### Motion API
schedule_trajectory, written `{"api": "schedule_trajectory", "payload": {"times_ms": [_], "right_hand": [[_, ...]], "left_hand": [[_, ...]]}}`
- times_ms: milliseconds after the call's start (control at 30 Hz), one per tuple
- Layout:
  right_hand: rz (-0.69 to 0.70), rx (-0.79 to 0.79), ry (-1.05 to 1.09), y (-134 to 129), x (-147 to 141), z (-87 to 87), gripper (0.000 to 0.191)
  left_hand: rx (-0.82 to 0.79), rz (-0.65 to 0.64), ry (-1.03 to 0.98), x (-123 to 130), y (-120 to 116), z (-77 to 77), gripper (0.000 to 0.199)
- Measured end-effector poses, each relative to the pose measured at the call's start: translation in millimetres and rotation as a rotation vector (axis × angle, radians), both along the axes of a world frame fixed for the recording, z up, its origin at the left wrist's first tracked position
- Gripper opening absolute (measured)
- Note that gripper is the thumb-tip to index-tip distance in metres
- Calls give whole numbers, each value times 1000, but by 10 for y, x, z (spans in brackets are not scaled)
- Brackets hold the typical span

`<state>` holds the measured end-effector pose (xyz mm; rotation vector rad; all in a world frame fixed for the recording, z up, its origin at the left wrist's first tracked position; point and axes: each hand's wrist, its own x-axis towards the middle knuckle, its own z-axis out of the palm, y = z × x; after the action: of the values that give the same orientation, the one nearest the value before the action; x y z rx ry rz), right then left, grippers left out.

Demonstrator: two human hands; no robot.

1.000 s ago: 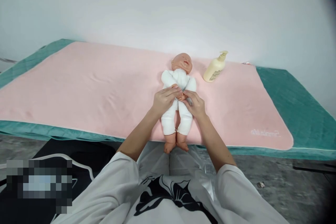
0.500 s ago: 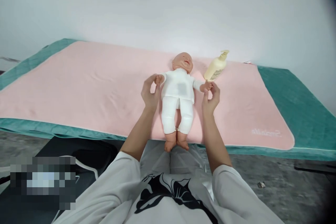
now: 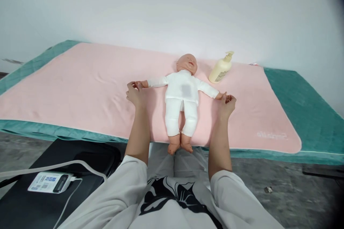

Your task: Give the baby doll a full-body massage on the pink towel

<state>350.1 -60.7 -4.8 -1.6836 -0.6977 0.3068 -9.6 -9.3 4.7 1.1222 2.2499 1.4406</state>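
A baby doll (image 3: 182,87) with a white cloth body lies face up on a pink mat (image 3: 107,89), its head toward the wall and its feet at the mat's front edge. Both its arms are stretched out sideways. My left hand (image 3: 135,94) is closed round the doll's hand on the left side of the view. On the other side, my right hand (image 3: 227,104) pinches the doll's other hand. A pale yellow pump bottle (image 3: 220,69) leans at a slant beside the doll's head, beyond my right hand.
Under the pink mat is a green padded cover (image 3: 309,111) against the wall. At the lower left, a black chair (image 3: 88,154) holds a white device (image 3: 48,182) with a cable. A small scrap (image 3: 268,189) lies on the grey floor.
Both my hands have moved outward, away from the doll's body, with the doll's hands in them. The doll's arms have gone from bent in close to stretched wide.
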Motion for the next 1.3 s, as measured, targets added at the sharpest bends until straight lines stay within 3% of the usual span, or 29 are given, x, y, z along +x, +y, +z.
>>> {"api": "schedule_trajectory", "payload": {"times_ms": [167,400,500,667,900,1000,1133,1300], "right_hand": [[-8,-13,-9,-27,-25,58,37],[20,35,-27,19,31,-60,47],[44,92,-61,36,18,-80,50],[66,224,-128,17,-134,-8,49],[198,505,-328,68,-443,-51,46],[296,537,-485,63,-541,-78,37],[553,514,-675,39,-618,-97,25],[747,579,-762,51,-653,-139,23]], "left_hand": [[-144,-14,34,-16,10,33,13],[-120,-32,61,-4,8,33,18],[14,-57,97,-13,33,0,27],[366,-129,106,45,77,-60,44],[699,-249,71,441,-78,11,47],[768,-368,188,602,-145,23,32],[896,-598,380,720,-129,2,16],[936,-837,509,743,-89,-3,17]]}}
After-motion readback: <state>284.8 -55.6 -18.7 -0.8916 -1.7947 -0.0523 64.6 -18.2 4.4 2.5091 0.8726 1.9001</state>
